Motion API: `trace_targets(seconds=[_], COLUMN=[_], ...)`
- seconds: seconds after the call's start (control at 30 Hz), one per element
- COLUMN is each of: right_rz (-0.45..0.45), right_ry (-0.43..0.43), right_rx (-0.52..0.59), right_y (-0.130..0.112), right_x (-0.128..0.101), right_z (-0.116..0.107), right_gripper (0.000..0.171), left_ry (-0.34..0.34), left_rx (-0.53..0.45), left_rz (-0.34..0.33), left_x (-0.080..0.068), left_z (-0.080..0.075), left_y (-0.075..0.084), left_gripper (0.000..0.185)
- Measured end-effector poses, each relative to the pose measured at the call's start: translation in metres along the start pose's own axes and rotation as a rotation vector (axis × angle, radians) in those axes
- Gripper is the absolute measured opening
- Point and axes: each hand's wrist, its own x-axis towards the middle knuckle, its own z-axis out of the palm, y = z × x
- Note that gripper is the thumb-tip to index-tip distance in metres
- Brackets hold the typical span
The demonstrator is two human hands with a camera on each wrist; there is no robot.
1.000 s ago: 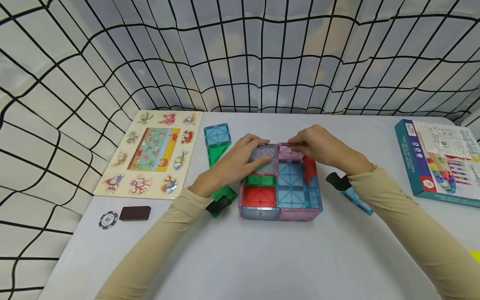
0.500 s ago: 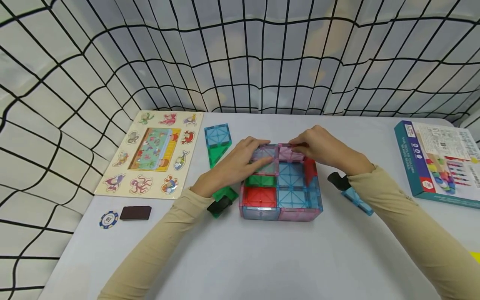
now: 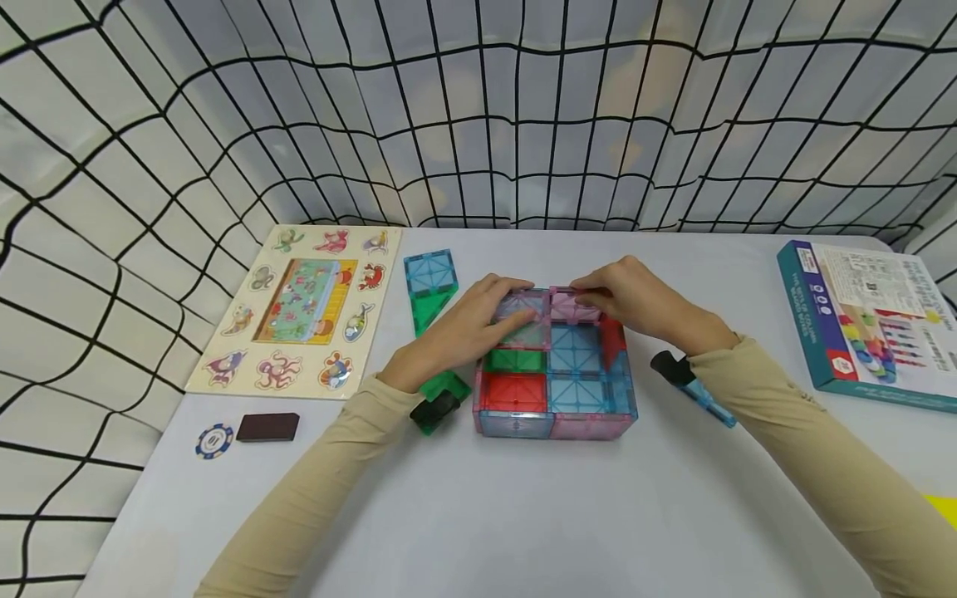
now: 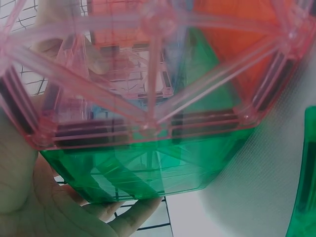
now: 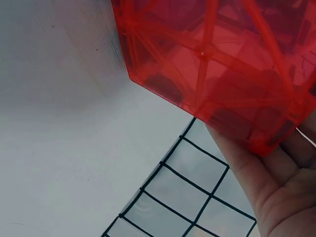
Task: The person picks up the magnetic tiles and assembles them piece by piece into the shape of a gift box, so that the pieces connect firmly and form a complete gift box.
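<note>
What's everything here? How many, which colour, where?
Tile structure: one, pink, blue, red and green, table's middle
Loose tiles: several, green and blue left, blue right of structure
Puzzle board: one, cream with coloured pictures, back left
Chip: one, blue and white, left
Block: one, dark brown, beside chip
Box: one, teal, purple and white, right
Yellow thing: one, yellow, right edge
Table: one, white, underneath
Netting: count unclear, black, table's back and left
Backdrop: one, pale, behind netting
Wrist devices: two, black, at wrists
Sleeves: two, tan, front
Left grip: one, bare, structure's back left
Right grip: one, bare, structure's back right
</note>
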Motion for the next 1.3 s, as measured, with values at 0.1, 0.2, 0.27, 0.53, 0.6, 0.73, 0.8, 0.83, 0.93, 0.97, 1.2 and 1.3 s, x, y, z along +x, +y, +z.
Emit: trace_targets(seconds=[0.1,0.2,0.27,0.53,0.6,0.73,0.8,0.83,0.93,0.97,1.2,1.3], right_rz=[-0.023,-0.041,-0.047,-0.018,-0.002,-0.001,-0.016,-0.022,-0.024,-0.021,-0.005,-0.018], right_ry=[-0.006,-0.021,-0.032,-0.046,-0.056,-0.097,-0.114,-0.123,-0.158,-0.173,-0.235,-0.233], right_rx=[0.009,0.02,0.03,0.049,0.043,0.023,0.003,-0.011,-0.058,-0.069,-0.093,-0.098], right_y=[0.002,0.003,0.004,0.0,-0.008,-0.026,-0.031,-0.033,-0.038,-0.039,-0.041,-0.04], right_x=[0.0,0.001,0.002,0.0,-0.001,-0.001,0.0,0.0,0.0,0.0,0.002,0.004], right_z=[0.0,-0.002,-0.003,-0.005,-0.007,-0.011,-0.011,-0.01,-0.007,-0.007,-0.003,-0.003], right_gripper=[0.027,0.027,0.027,0.029,0.033,0.044,0.051,0.055,0.069,0.074,0.093,0.091], left_ry=[-0.001,-0.001,0.003,0.038,0.045,0.051,0.047,0.045,0.036,0.034,0.023,0.019], left_rx=[-0.007,-0.024,-0.043,-0.144,-0.15,-0.173,-0.196,-0.207,-0.228,-0.228,-0.131,-0.056], left_rz=[-0.005,-0.01,-0.012,-0.05,-0.066,-0.089,-0.096,-0.098,-0.106,-0.106,-0.107,-0.066], left_x=[0.0,0.0,0.001,-0.002,-0.005,-0.011,-0.014,-0.016,-0.023,-0.025,-0.031,-0.028], left_z=[0.0,0.0,0.0,-0.001,-0.003,-0.006,-0.007,-0.008,-0.009,-0.009,-0.011,-0.011], left_y=[-0.001,-0.002,-0.003,-0.012,-0.013,-0.015,-0.017,-0.018,-0.02,-0.021,-0.016,-0.011], left_gripper=[0.056,0.055,0.054,0.053,0.054,0.056,0.057,0.058,0.064,0.067,0.089,0.096])
